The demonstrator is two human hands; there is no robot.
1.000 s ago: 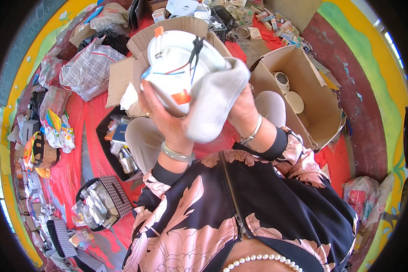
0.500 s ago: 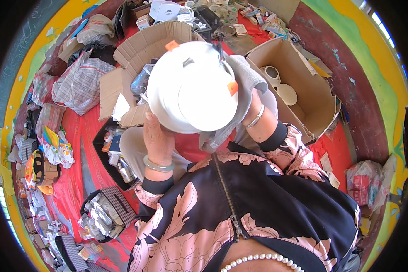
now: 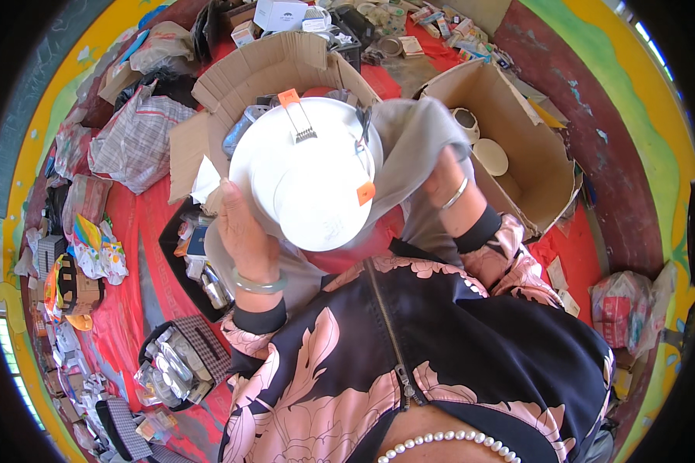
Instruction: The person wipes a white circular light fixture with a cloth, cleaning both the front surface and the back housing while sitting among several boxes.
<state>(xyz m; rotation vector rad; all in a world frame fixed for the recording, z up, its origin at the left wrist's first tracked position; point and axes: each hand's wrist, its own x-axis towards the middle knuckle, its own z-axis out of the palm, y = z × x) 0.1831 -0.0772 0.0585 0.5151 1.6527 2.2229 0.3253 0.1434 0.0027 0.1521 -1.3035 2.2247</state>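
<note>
My left hand (image 3: 245, 233) is closed on the left rim of a white recessed downlight (image 3: 316, 193), held above my lap. The light's round back faces up, with a spring clip under an orange tab (image 3: 288, 97) at its far side. Another orange tab (image 3: 365, 193) sits at its right, and short dark wires (image 3: 363, 119) stick out near the upper right rim. My right hand (image 3: 443, 179) grips a grey cloth (image 3: 421, 131), which stretches to the light's right edge. The fingers of that hand are partly hidden by the cloth.
An open cardboard box (image 3: 262, 65) stands just beyond the light. To the right, another box (image 3: 544, 193) holds white round pieces (image 3: 489, 157). Dark bins, one a checked bin (image 3: 201, 339) of packaged items, stand at the left on red sheeting (image 3: 127, 285). Plaid bags (image 3: 143, 143) lie farther left.
The downlight has shifted left and toward me, with my left hand still on its rim. My right hand has moved right and away from the light, drawing the grey cloth outward.
</note>
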